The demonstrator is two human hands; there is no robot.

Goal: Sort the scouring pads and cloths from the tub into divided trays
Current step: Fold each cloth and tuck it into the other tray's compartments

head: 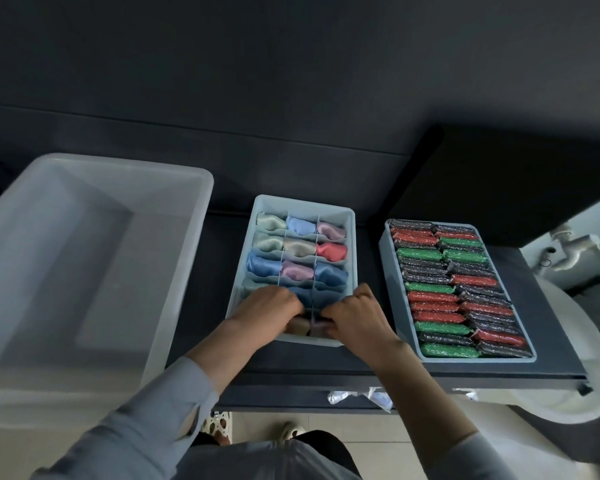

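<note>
A pale blue divided tray (350, 216) in the middle holds rolled satin cloths (298, 247) in its cells, in blue, pink, red and beige. Both my hands reach into its nearest row. My left hand (269, 303) has its fingers curled down into a near cell, over a beige cloth (297, 325). My right hand (354, 315) pinches a dark mauve cloth (317, 327) in the near middle cell. A second tray (385, 258) on the right is packed with red, green and black scouring pads (454, 289). The translucent tub (84, 265) on the left holds nothing visible.
Everything sits on a dark counter (291, 365) against a dark wall. A white basin (575, 348) and a tap (575, 247) lie at the right. Below the counter edge are crumpled plastic wrappers (361, 398), tiled floor and my feet.
</note>
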